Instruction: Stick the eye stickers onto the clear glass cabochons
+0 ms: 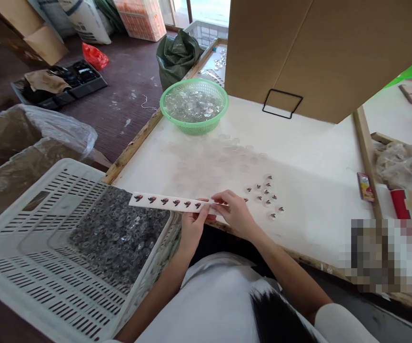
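Note:
A white strip of stickers [170, 201] with a row of small dark-and-red prints extends to the left from my hands, over the table's front edge. My left hand [192, 228] pinches its right end between thumb and fingers. My right hand [235, 209] is closed at that same end, thumb and forefinger together; whether a sticker is between them is too small to make out. Just right of my hands, several clear round pieces with prints [268, 202] lie on the white table [313, 181]. Fainter clear discs [237, 152] are scattered farther back.
A green basket [194, 127] of clear pieces stands at the table's back left. Left of the table, a white crate [48, 267] holds many clear pieces. A tall cardboard sheet [298, 52] with a black wire stand [282, 104] rises at the back. A wooden rim [134, 150] edges the table.

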The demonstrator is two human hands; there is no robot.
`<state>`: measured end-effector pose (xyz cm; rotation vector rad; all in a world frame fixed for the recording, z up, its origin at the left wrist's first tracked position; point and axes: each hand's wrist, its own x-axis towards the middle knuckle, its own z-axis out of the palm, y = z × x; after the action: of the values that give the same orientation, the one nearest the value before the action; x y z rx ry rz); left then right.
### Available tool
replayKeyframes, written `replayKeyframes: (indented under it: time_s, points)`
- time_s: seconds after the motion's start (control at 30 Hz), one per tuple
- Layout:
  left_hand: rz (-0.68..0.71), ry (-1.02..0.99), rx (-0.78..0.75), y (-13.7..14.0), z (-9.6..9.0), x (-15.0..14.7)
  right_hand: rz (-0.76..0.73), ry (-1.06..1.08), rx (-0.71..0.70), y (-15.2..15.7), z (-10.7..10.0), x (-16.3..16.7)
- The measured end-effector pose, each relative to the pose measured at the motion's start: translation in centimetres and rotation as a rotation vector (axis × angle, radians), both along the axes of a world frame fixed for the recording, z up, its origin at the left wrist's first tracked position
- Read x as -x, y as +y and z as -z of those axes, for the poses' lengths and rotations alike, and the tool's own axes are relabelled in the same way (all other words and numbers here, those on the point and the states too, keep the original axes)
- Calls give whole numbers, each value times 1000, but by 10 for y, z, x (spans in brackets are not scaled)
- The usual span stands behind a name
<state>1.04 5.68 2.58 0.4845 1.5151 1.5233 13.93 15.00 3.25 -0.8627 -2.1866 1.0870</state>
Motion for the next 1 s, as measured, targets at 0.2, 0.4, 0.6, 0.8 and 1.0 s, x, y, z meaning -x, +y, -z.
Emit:
replayKeyframes:
  time_s: [0.2, 0.4, 0.6, 0.8, 1.0]
  points:
    - [12, -1, 6, -6, 8, 8, -18, -71, -198, -13, 7, 11]
    - [9, 50, 79, -5, 11, 12, 40, 87, -47, -13, 9, 11]
    - [-145, 58, 45, -13, 17, 38, 316, 105, 351, 29, 29, -5]
    - [-196, 73, 18, -21, 17, 52, 252, -108, 402, 38, 50, 2]
    - [-173, 47, 27, -25, 21, 43, 250, -293, 273, 35, 41, 21]
